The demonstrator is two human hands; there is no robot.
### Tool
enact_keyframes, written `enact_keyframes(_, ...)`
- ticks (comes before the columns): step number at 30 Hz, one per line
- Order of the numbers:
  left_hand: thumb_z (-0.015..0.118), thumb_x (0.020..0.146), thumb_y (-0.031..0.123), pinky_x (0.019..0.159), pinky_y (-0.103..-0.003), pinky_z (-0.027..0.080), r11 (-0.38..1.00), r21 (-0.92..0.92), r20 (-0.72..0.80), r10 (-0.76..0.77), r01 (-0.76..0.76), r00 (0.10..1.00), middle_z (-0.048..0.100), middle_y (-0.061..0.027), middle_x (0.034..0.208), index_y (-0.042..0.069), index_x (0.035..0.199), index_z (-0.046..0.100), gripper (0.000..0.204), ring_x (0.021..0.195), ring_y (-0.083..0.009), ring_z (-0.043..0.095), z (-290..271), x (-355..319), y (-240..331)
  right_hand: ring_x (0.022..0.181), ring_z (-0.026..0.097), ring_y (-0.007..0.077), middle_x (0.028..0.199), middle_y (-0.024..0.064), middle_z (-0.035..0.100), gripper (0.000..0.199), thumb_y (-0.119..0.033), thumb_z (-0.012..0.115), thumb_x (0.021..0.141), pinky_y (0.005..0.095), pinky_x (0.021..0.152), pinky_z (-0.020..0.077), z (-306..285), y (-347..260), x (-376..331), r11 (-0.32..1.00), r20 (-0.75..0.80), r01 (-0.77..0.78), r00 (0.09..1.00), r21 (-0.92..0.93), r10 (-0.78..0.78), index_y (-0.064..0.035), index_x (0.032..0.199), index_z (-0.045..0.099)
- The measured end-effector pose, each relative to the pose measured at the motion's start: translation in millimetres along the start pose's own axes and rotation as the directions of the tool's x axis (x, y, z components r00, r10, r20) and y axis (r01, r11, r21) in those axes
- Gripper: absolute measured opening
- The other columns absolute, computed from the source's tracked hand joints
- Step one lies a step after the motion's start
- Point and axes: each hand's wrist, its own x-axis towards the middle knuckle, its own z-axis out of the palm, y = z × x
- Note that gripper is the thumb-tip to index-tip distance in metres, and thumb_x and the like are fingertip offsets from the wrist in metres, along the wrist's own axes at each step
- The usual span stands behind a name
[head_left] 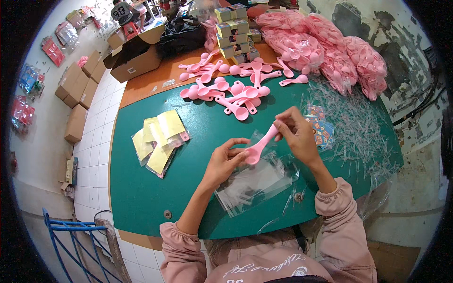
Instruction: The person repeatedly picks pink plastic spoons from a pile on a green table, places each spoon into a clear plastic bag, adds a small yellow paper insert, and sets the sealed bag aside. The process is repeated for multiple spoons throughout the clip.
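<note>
A pink plastic spoon (262, 144) is held slantwise between my hands over the green tabletop. My left hand (225, 162) has its thumb and fingers closed at the spoon's bowl. My right hand (298, 136) pinches the handle's far end. A bit of clear plastic film (256, 136) shows beside the spoon near my left fingers; whether the spoon is inside it I cannot tell. Just below lies a stack of clear plastic bags (255, 184). Printed blue cards (324, 133) lie partly behind my right hand.
Filled bags with yellow cards (163, 137) lie to the left. Loose pink spoons (236, 96) spread across the back, near stacked card bundles (233, 35) and bulging bags of spoons (325, 45). Clear plastic strips (349, 122) litter the right. An open carton (134, 59) stands back left.
</note>
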Motion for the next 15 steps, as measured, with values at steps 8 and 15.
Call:
enact_keyframes(8,0.044,0.094,0.025,0.067,-0.021,0.046,0.918,0.393,0.122,-0.115,0.059,0.986,0.064,-0.0078,0.083,-0.001,0.104,0.059,0.032,0.074,-0.0092,0.058,-2.1,-7.1,7.8,0.061,0.058,0.0100,0.075,0.0067,0.060,0.011,-0.009,0.052,0.088,0.0220,0.055,0.0471,1.5,0.8,-1.3,0.982,0.151,-0.148,0.980,0.120,0.129,0.0012,0.092,0.050)
enact_keyframes(15,0.035,0.097,0.024,0.070,-0.024,0.050,0.999,-0.041,0.045,0.015,-0.013,0.999,0.064,-0.0114,0.088,-0.007,0.101,0.057,0.038,0.078,-0.0135,0.061,18.6,-8.4,10.9,0.087,0.057,0.0224,0.101,0.0123,0.057,0.019,-0.018,0.051,0.088,0.0335,0.077,0.0466,0.4,-0.7,-12.9,0.934,0.347,0.331,0.898,-0.130,-0.270,-0.0023,0.089,0.061)
